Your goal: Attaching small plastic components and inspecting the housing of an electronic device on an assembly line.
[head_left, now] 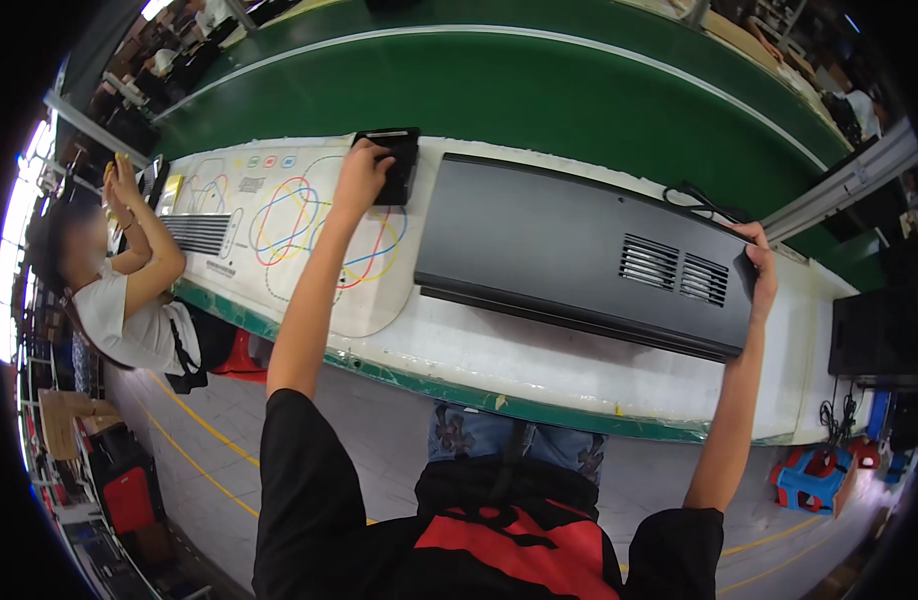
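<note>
A long dark grey metal casing with two sets of vent slots lies on the white-covered workbench in front of me. My right hand grips its right end, with fingers over the far corner and palm along the side. Left of the casing is a small black tray. My left hand reaches into it, fingers curled and drawn together near its middle. Whatever those fingertips may hold is too small or hidden to make out.
A printed mat with coloured loops lies left of the casing. Beyond runs a green conveyor belt. A black cable lies behind the casing. Another person stands at the left, hands raised, beside a slotted panel. Blue-red stools stand right.
</note>
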A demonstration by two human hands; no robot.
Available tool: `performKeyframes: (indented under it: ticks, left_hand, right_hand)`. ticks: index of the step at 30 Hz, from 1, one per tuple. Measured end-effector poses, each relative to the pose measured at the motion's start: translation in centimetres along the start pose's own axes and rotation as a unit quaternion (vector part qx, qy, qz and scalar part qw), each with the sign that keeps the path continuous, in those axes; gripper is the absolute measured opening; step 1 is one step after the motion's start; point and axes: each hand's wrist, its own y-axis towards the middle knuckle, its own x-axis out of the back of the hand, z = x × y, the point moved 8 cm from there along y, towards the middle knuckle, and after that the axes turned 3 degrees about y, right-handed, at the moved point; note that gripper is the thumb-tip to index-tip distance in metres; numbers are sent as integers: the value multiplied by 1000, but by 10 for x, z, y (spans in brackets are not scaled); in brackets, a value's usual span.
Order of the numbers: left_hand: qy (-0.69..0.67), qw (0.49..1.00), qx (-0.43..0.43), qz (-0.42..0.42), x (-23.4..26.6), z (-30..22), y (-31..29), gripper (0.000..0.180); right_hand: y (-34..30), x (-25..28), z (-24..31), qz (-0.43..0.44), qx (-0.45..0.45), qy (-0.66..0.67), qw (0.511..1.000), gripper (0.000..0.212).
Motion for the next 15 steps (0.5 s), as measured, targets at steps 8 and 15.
performKeyframes:
  ticks: [8,15]
  left_hand:
    - [-8,999,-33,1,7,-5,10,11]
    - [-512,848,132,-33,65,-69,-21,17]
  right_hand:
    - [-2,-8,2,-36,12,47,998,27]
    - [4,3,-2,10,10,-5,1000,28]
